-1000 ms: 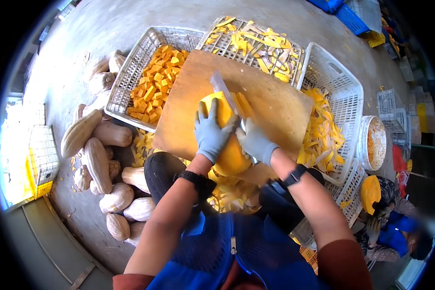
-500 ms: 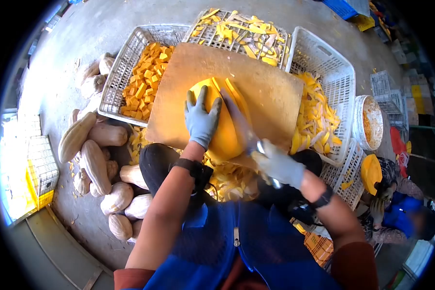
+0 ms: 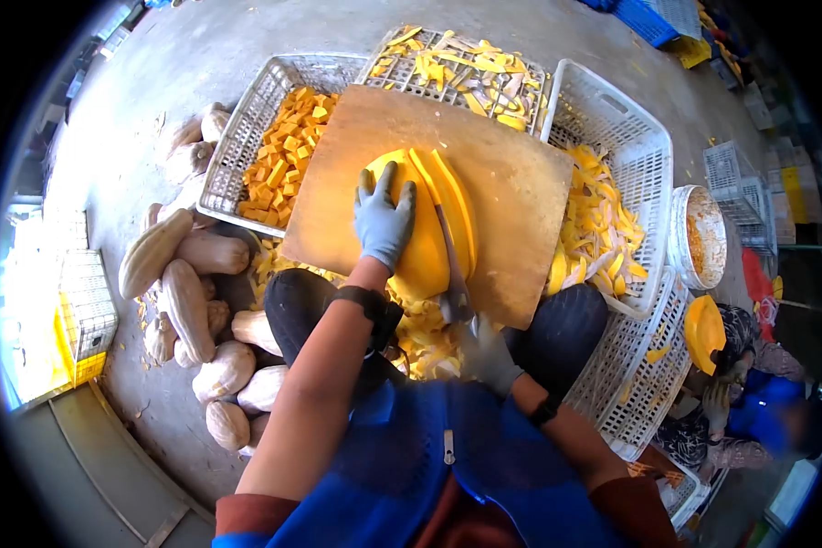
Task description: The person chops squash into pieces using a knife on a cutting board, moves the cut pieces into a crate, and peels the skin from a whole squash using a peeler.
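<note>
A large peeled orange pumpkin piece (image 3: 420, 260) lies on the wooden cutting board (image 3: 516, 196). My left hand (image 3: 384, 222), in a grey glove, presses on its upper left side with the fingers bent over it. On the right, a knife (image 3: 457, 297) is in the cut between the main piece and a long slice (image 3: 457, 196). The gloved right hand (image 3: 491, 358) grips the knife's handle near the board's front edge; motion smears its fingers, and the handle is mostly hidden.
Left of the board is a crate (image 3: 231, 169) with pumpkin cubes (image 3: 288, 151); peelings fill a crate (image 3: 653, 215) on the right. Unpeeled pumpkins (image 3: 187, 306) lie at left. A bucket (image 3: 703, 239) and a co-worker (image 3: 758, 402) holding a pumpkin piece (image 3: 703, 331) are at right.
My right hand has drawn the knife back toward my body and lower along the cut. The slice at the right stands slightly farther out. My left hand stays on the pumpkin.
</note>
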The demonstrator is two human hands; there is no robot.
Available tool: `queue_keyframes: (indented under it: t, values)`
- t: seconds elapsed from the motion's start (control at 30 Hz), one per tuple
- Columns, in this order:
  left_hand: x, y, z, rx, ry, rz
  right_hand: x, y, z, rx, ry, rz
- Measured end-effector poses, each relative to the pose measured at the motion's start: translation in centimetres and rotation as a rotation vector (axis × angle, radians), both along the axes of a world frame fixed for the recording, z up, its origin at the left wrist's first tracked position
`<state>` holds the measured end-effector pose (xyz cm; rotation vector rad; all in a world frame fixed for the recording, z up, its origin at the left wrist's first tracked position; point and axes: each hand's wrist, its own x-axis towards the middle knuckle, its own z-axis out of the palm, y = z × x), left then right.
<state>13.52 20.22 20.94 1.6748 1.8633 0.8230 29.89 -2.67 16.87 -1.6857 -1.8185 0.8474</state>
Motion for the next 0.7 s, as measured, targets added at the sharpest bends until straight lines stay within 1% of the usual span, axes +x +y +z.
queue_keyframes:
  t: [0.03,0.1,0.17,0.2,0.23,0.27,0.33,0.4,0.53,0.57,0.67,0.7]
  values:
    - [0.0,0.0,0.1,0.017,0.007,0.0,-0.3,0.5,1.3,-0.064,0.052,-0.082]
    - [0.4,0.0,0.1,0.029,0.026,-0.01,0.9,2.0,4.6,-0.256,0.014,-0.215]
    - [0.3,0.3,-0.5,0.019,0.056,-0.008,1.9,2.9,5.5,-0.318,-0.037,-0.252]
    - [-0.1,0.6,-1.0,0.011,-0.017,-0.037,2.1,3.2,5.9,-0.349,-0.061,-0.269]
    - [-0.7,0.9,-1.5,0.0,-0.088,-0.066,2.2,3.5,6.5,-0.252,-0.094,-0.249]
    - [-1.1,1.0,-2.2,-0.014,-0.159,-0.096,2.1,3.6,7.0,-0.234,-0.103,-0.253]
    - [-1.4,0.1,-2.9,0.063,-0.152,-0.101,1.6,4.1,8.1,-0.198,-0.124,-0.255]
    - [-1.4,-1.1,-3.3,0.133,-0.14,-0.079,0.4,4.8,9.7,-0.151,-0.018,-0.255]
    - [-0.6,-1.9,-2.2,0.055,-0.133,-0.014,-2.5,7.8,13.9,-0.117,0.149,-0.218]
    - [-0.6,-1.6,-1.6,0.039,-0.122,-0.011,-3.0,8.8,14.7,-0.107,0.126,-0.202]
    - [-0.5,-1.4,-2.1,0.055,-0.097,0.013,-3.3,11.1,13.3,0.169,-0.015,-0.108]
    - [-0.5,-1.4,-2.0,0.057,-0.111,0.014,-3.3,11.7,13.2,0.052,0.045,-0.104]
